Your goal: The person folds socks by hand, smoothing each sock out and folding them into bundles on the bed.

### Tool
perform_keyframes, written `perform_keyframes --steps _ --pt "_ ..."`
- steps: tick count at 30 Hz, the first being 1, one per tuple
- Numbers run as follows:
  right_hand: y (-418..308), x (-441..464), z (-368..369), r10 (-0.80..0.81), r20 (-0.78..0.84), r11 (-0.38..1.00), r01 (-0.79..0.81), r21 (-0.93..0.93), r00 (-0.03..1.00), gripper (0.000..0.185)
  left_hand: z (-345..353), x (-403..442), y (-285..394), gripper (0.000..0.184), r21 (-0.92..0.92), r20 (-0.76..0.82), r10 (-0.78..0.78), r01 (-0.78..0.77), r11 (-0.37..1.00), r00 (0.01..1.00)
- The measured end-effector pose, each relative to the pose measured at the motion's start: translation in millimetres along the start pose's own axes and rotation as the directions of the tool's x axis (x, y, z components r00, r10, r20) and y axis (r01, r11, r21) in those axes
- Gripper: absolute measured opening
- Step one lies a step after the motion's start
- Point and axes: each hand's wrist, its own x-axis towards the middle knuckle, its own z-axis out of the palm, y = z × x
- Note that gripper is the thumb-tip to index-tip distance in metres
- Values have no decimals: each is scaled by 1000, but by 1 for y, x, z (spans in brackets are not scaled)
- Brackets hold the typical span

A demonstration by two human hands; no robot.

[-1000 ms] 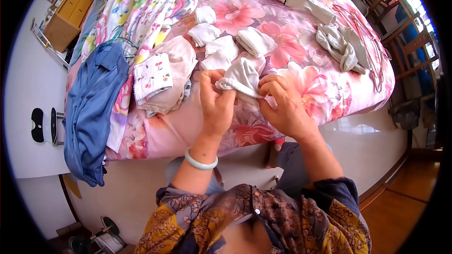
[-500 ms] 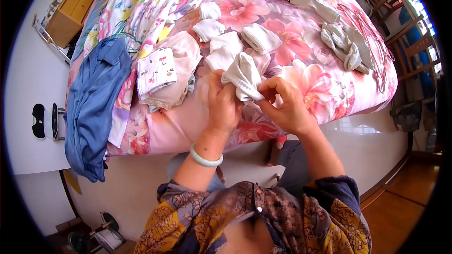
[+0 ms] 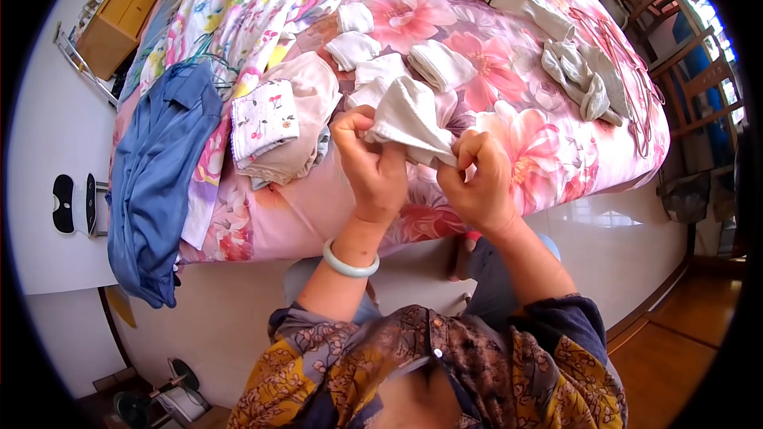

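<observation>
A white sock [image 3: 408,115] is stretched between my two hands above the near edge of the bed. My left hand [image 3: 372,160] pinches its left side, and my right hand [image 3: 477,168] grips the lower right edge with bent fingers. Just beyond it lie several folded white socks, among them a rolled one [image 3: 439,65] and two small bundles [image 3: 352,49] further back. To the left, a folded white cloth with a cherry print [image 3: 264,114] rests on a pale pink garment [image 3: 306,103].
Blue clothing [image 3: 163,167] hangs over the left side of the flowered bed [image 3: 509,48]. Crumpled grey-white socks [image 3: 584,75] and a long pale one [image 3: 520,1] lie at right, beside thin red cords [image 3: 628,71]. Wooden chairs [image 3: 703,83] stand beyond.
The sock has been pulled wider and its opening edge is now drawn taut toward my right hand. Both hands have shifted slightly, the left one outward to the left.
</observation>
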Motion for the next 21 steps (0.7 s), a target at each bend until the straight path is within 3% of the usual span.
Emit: perform_keyframes --steps 2,4,5,6,7,9,10,13,14,18,21 --pt "-8 4 0 -150 30 988 149 38 988 23 -2 3 4 25 -91 -21 -109 107 990 994" --pt "-8 3 -9 -153 109 983 140 121 982 23 -6 7 13 28 -225 -8 -258 250 942 966" --pt "-6 2 -12 -156 149 978 131 160 977 23 -8 8 13 28 -223 2 -223 218 950 975" --pt "1 0 -5 -1 -4 983 2 184 1000 19 -10 8 12 28 -223 12 -189 187 957 982" --pt "5 1 -7 268 -47 910 -236 342 962 13 -11 8 12 28 -223 23 -156 157 962 988" --pt "6 17 -11 507 105 572 -425 702 856 17 -8 4 11 28 -211 35 -160 164 964 986" --pt "4 20 -13 551 210 472 -509 720 808 29 -6 3 11 28 -206 44 -161 166 964 986" --pt "-1 15 -7 560 353 468 -638 612 749 33 -2 -1 9 27 -217 53 -201 208 954 978" --pt "3 12 -3 494 356 530 -599 601 794 37 -1 -1 10 27 -206 68 -209 219 954 976" --pt "4 14 -10 513 444 552 -679 484 734 43 -1 -3 14 24 -128 128 -259 275 953 957" --pt "6 12 -12 415 425 622 -591 514 805 44 -1 -3 14 20 -100 126 -299 312 945 946"
